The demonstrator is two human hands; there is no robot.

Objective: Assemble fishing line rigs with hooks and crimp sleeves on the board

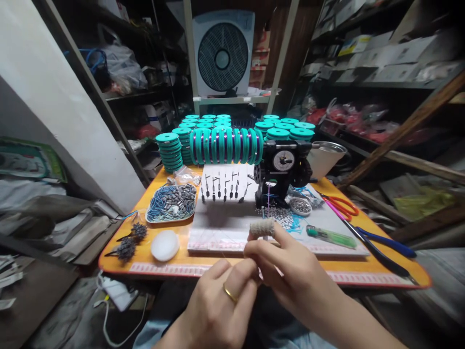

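My left hand [218, 300], with a gold ring on one finger, and my right hand [290, 276] meet at the table's front edge. Both have fingers pinched together on a thin line I can barely see. My right forefinger wears a wrap of pale tape [262, 227]. Just beyond them lies a white board [225, 223] with a row of small rigged hooks [223, 186]. A black winding machine [281, 169] stands behind the board, with a row of teal spools [225, 144] on its shaft.
The orange table [174, 266] carries a tray of small metal sleeves [171, 202], a white round pad [164, 245], dark spiky weights [131, 240], orange scissors [341, 203], blue pliers [385, 242] and a green tool [330, 236]. Stacks of teal spools [170, 150] and a fan [222, 53] stand behind.
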